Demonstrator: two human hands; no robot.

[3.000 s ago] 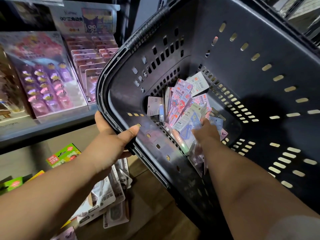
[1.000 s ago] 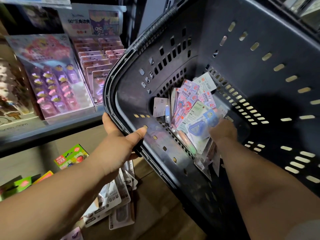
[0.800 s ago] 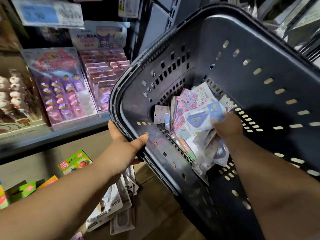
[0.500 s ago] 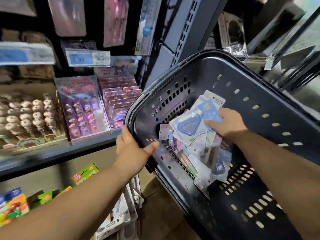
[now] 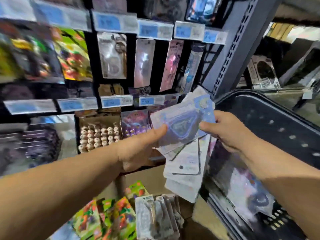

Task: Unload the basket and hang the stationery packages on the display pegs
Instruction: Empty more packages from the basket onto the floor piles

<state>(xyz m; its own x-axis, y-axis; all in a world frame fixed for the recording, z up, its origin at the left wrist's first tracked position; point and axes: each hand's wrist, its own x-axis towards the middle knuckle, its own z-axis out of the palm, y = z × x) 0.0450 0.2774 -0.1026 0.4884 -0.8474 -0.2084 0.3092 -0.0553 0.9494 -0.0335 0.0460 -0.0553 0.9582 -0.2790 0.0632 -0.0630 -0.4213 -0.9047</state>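
Both hands hold a fanned stack of stationery packages [image 5: 183, 129] in front of the display. The top package is pale blue with a triangular item inside; white carded packs hang below it. My left hand [image 5: 138, 146] grips the stack's left edge with the thumb on top. My right hand [image 5: 225, 130] pinches its right edge. The black plastic basket [image 5: 270, 122] sits to the right, tilted, with several packages [image 5: 245, 184] still inside. Packages [image 5: 111, 55] hang on the display pegs above, under blue price tags. The picture is blurred by motion.
A grey slotted shelf upright [image 5: 232, 42] stands between the pegs and the basket. A box of small figures [image 5: 98, 134] sits on the shelf left of my hands. Green packs [image 5: 103, 220] and white carded packs [image 5: 155, 217] hang on low pegs below.
My right hand lifted a stack of packages out of the basket toward the display. My left hand let go of the basket rim and took hold of the stack. The view swung upward to the pegs.
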